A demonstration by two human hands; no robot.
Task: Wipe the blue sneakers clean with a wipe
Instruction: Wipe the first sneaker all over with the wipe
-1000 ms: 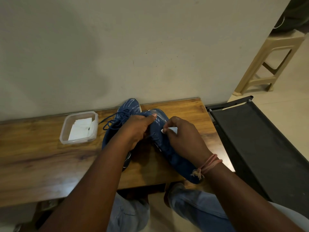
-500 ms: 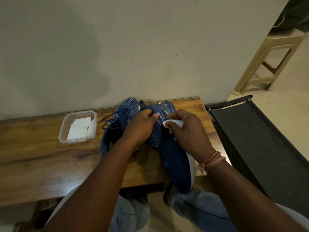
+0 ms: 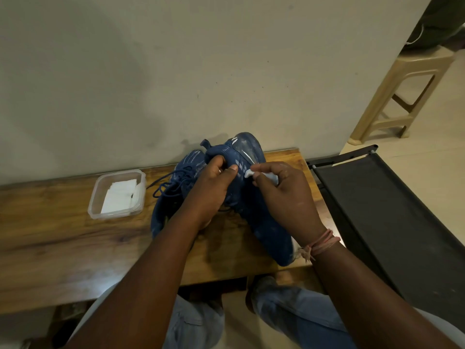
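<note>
both hands (image 3: 284, 195) on raised sneaker (image 3: 247, 195), wipe (image 3: 251, 174) in right grip

dim, warm indoor light with soft shadows

the scene is dimly lit, with a yellowish cast over the wall (image 3: 176, 71). a broad soft shadow darkens the wall's left part, and a smaller one sits behind the raised blue sneaker (image 3: 247, 157). the wooden table (image 3: 50, 235) shows a faint sheen and a small bright glare spot at its near edge. the floor near the plastic stool (image 3: 402, 96) is brighter. straight edges bow towards the corners, a wide-angle effect. the forearms at the bottom look soft.
</note>
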